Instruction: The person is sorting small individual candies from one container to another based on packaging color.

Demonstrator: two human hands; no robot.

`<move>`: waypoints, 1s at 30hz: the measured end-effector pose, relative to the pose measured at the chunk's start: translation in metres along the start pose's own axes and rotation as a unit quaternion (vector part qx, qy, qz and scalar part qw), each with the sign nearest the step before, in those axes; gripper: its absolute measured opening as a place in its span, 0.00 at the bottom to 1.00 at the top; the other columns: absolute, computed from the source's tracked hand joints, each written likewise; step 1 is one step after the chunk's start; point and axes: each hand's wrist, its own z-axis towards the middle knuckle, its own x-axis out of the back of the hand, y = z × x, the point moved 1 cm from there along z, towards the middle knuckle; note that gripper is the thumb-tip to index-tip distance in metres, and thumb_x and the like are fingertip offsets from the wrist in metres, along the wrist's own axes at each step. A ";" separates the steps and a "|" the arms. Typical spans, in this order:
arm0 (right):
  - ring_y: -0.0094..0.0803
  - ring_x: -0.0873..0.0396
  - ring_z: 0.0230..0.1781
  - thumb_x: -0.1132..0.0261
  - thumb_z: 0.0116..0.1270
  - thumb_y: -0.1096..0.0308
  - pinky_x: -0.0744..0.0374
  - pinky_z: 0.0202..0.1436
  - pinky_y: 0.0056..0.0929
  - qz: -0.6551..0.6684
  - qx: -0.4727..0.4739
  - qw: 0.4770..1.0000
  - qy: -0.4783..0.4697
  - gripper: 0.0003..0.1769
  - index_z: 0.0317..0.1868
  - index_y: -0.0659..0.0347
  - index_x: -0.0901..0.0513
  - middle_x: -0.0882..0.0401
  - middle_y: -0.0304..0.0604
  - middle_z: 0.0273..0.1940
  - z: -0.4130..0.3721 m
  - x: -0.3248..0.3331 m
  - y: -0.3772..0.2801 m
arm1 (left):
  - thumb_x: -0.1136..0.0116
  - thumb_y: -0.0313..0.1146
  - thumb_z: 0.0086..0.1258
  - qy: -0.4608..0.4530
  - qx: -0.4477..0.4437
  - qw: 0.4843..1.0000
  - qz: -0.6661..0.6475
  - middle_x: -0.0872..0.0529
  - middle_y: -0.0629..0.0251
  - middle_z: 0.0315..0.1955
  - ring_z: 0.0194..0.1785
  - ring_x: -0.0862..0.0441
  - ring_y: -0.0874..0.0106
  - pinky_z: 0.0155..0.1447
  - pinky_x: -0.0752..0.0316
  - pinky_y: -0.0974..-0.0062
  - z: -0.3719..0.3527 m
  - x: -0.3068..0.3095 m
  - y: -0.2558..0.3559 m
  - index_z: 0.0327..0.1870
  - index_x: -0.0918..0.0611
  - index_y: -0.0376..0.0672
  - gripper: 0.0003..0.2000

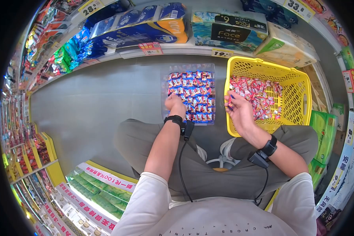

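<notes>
A clear plastic tray (165,78) on the floor holds rows of blue and red wrapped candies (198,92). Over the tray's left part is my left hand (175,105), its fingers curled and closed; what they hold, if anything, is hidden. To the right stands a yellow perforated basket (297,92) with many pink and red wrapped candies (255,92) inside. My right hand (240,111) is at the basket's left rim, its fingers bent round small dark blue wrapped pieces (231,107). Both wrists wear black bands with cables.
Shelves with tissue packs (230,32) and blue and orange packages (141,25) run along the far side. Snack shelves (23,153) stand at the left. Green packs (323,135) are at the right, and green packages (100,188) lie at the lower left.
</notes>
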 end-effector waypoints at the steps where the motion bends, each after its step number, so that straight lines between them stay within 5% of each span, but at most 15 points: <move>1: 0.27 0.21 0.42 0.41 0.71 0.72 0.24 0.47 0.25 -0.013 0.011 1.000 -0.009 0.19 0.61 0.67 0.28 0.19 0.44 0.48 -0.001 -0.002 0.000 | 0.39 0.31 0.69 0.001 0.013 1.000 0.012 0.11 0.58 0.33 0.33 0.15 0.67 0.39 0.22 0.66 0.000 0.000 0.002 0.39 0.13 0.37 0.07; 12: 0.27 0.18 0.46 0.33 0.68 0.73 0.20 0.51 0.26 -0.049 0.037 0.997 -0.038 0.16 0.55 0.67 0.21 0.17 0.43 0.45 -0.007 -0.011 0.002 | 0.42 0.31 0.68 0.005 0.076 0.997 -0.002 0.15 0.61 0.29 0.28 0.19 0.70 0.30 0.26 0.70 -0.037 0.003 0.018 0.39 0.18 0.36 0.07; 14: 0.23 0.19 0.41 0.31 0.66 0.73 0.21 0.46 0.23 -0.090 0.044 0.995 -0.026 0.15 0.53 0.65 0.18 0.16 0.39 0.41 -0.009 -0.012 -0.002 | 0.46 0.29 0.72 -0.200 0.153 0.967 -0.031 0.21 0.65 0.25 0.21 0.27 0.74 0.21 0.36 0.74 -0.095 0.011 0.050 0.36 0.21 0.38 0.05; 15: 0.23 0.19 0.41 0.31 0.66 0.73 0.21 0.46 0.23 -0.089 0.046 0.995 -0.025 0.15 0.53 0.65 0.18 0.16 0.39 0.41 -0.009 -0.010 -0.003 | 0.46 0.29 0.72 -0.202 0.152 0.967 -0.031 0.21 0.65 0.25 0.21 0.27 0.74 0.21 0.36 0.74 -0.118 0.014 0.060 0.36 0.21 0.38 0.05; 17: 0.21 0.20 0.39 0.30 0.66 0.73 0.22 0.44 0.22 -0.143 0.031 0.989 0.011 0.15 0.52 0.64 0.18 0.16 0.37 0.39 -0.004 -0.004 -0.001 | 0.44 0.32 0.69 -0.340 0.129 0.931 -0.026 0.23 0.67 0.26 0.27 0.26 0.75 0.27 0.31 0.76 -0.158 0.016 0.072 0.37 0.23 0.42 0.04; 18: 0.21 0.20 0.39 0.30 0.66 0.73 0.22 0.44 0.22 -0.142 0.031 0.989 0.011 0.15 0.52 0.64 0.18 0.16 0.37 0.39 -0.001 -0.001 0.001 | 0.44 0.32 0.69 -0.340 0.129 0.931 -0.026 0.23 0.67 0.26 0.27 0.26 0.75 0.27 0.31 0.76 -0.170 0.021 0.077 0.37 0.23 0.42 0.04; 20: 0.22 0.20 0.37 0.31 0.66 0.73 0.21 0.43 0.23 -0.042 0.025 0.999 0.012 0.14 0.52 0.66 0.19 0.17 0.38 0.39 0.004 0.006 0.006 | 0.43 0.33 0.71 -0.465 0.167 0.869 0.005 0.21 0.67 0.33 0.32 0.22 0.74 0.34 0.27 0.76 -0.190 0.030 0.081 0.46 0.23 0.41 0.08; 30: 0.27 0.18 0.38 0.34 0.68 0.76 0.16 0.45 0.23 -0.004 0.100 0.994 0.040 0.13 0.51 0.71 0.22 0.18 0.45 0.42 0.008 0.003 0.003 | 0.43 0.30 0.75 -0.517 0.051 0.854 -0.028 0.15 0.63 0.38 0.39 0.17 0.76 0.46 0.19 0.77 -0.211 0.054 0.055 0.49 0.21 0.34 0.09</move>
